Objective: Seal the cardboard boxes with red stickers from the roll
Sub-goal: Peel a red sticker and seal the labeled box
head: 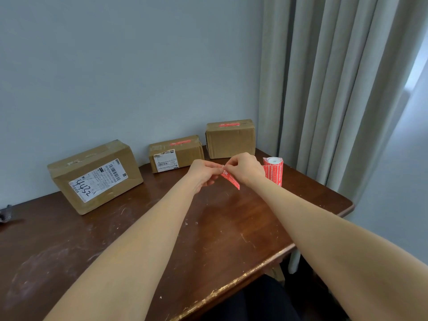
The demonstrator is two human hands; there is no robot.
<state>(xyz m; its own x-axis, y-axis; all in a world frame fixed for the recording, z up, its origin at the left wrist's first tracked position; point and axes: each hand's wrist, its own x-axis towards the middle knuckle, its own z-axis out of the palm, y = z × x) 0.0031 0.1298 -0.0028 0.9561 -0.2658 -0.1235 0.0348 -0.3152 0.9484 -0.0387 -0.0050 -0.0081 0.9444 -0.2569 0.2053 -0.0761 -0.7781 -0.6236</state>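
Note:
Three cardboard boxes stand along the wall on a brown wooden table (220,232). The large left box (95,176) has a white shipping label and no red sticker on top. The middle box (176,152) and the right box (230,139) each carry a red sticker across the top seam. A roll of red stickers (273,170) stands upright at the right. Above the table, my left hand (203,173) and my right hand (244,169) pinch the top end of one red sticker strip (230,179), which hangs down between them.
Grey curtains (335,89) hang at the right, close to the table's right edge. A small dark object (5,214) lies at the far left edge. The table's front edge (243,274) is worn and chipped.

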